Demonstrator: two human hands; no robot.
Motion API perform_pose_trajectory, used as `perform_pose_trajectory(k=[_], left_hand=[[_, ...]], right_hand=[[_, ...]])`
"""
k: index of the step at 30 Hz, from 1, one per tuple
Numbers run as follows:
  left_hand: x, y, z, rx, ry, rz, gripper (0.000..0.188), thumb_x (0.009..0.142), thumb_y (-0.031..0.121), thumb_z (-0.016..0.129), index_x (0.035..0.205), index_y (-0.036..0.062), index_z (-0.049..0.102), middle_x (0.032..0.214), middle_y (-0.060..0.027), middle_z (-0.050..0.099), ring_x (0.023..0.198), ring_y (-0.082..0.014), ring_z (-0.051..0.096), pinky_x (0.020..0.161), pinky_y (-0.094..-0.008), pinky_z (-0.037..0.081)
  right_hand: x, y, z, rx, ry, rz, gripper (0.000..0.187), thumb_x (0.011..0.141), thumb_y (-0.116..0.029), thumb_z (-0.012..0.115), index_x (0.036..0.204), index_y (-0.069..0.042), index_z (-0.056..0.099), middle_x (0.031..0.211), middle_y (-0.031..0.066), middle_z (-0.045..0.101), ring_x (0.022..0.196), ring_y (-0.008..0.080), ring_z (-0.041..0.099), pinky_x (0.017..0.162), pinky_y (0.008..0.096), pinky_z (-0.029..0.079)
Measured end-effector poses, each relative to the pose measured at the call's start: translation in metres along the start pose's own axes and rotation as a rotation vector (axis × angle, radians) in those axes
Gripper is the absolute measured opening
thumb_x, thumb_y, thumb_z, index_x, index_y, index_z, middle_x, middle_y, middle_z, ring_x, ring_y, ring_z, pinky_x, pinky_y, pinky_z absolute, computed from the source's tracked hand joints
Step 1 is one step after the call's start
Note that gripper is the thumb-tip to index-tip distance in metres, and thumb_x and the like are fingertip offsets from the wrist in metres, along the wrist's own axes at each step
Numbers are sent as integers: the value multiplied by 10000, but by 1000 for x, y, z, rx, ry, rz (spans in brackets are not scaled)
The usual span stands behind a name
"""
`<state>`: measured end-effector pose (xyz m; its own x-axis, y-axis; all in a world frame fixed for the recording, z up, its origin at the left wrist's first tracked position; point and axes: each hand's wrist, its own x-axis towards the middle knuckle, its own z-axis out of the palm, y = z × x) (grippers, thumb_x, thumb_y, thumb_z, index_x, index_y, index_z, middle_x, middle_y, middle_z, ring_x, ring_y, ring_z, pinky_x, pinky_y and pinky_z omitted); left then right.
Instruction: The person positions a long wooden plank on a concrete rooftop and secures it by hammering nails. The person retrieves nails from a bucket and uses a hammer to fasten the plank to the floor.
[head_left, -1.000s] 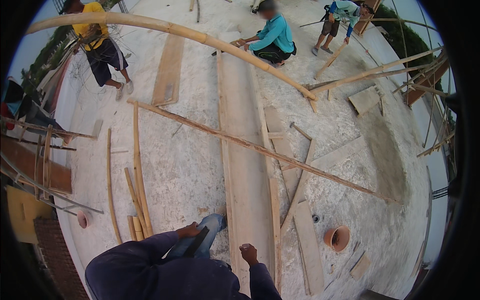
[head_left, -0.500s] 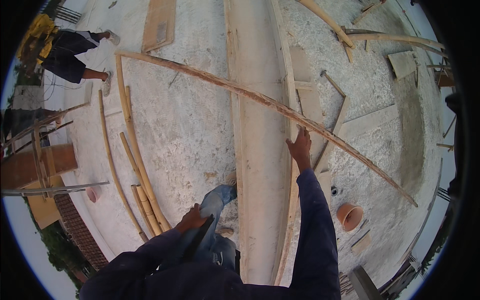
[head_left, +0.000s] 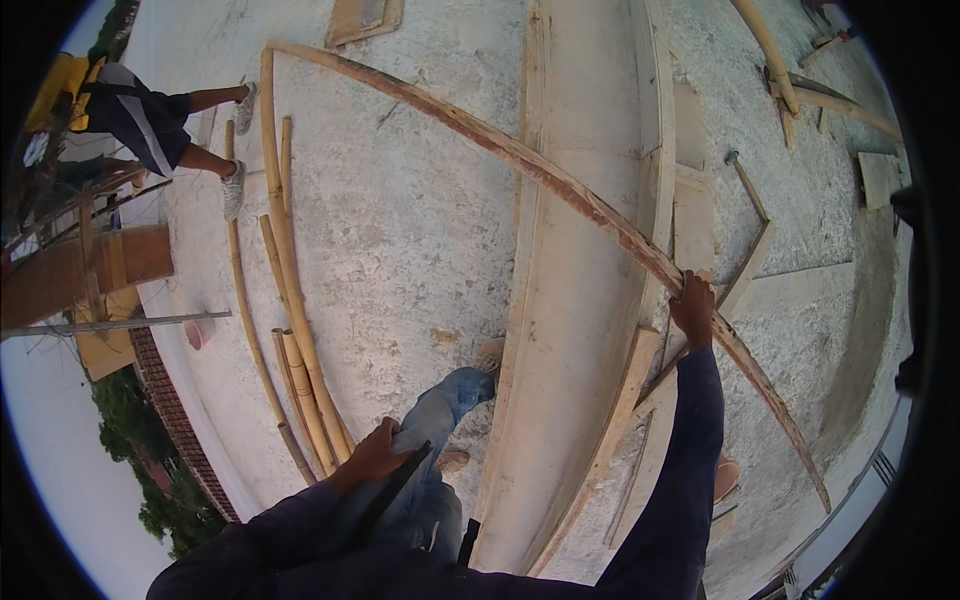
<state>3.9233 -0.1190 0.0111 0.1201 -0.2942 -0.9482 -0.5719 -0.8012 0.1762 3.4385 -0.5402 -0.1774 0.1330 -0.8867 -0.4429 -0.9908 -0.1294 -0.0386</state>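
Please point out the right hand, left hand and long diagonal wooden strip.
Right hand [head_left: 692,307]: head view, back of the hand.
Left hand [head_left: 371,456]: head view, back of the hand.
Long diagonal wooden strip [head_left: 572,190]: head view, near mid-length.

Construction site, open-air, as I log it remotely: one rough pale slab [head_left: 400,220]; bamboo poles [head_left: 292,285] near its left edge; one timber-sided channel [head_left: 575,290] lengthwise; one long wooden pole [head_left: 560,180], aslant over the channel; treetops [head_left: 130,430] and sky [head_left: 60,490] beyond the left edge.
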Motion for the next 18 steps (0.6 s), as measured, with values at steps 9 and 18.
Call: perform_pose_trajectory(k=[9,18], left_hand=[[94,65,-9,-901,104,41,975,928,749,602,1514,2,382,1507,-222,468,1376,-341,497,1083,-537,458],[44,92,32,-1527,-17,101,618,913,575,756,1121,9,619,929,-128,686,807,-259,699,732,-416,609]], right_hand=[[-257,-113,-41,342,-236,50,554,738,-244,792,1205,-9,611,1075,230,681,1037,432,677,916,532,551],[-528,-225,-80,455,-358,323,467,757,-290,764,1141,-50,649,1028,182,682,977,402,688,853,550,541]])
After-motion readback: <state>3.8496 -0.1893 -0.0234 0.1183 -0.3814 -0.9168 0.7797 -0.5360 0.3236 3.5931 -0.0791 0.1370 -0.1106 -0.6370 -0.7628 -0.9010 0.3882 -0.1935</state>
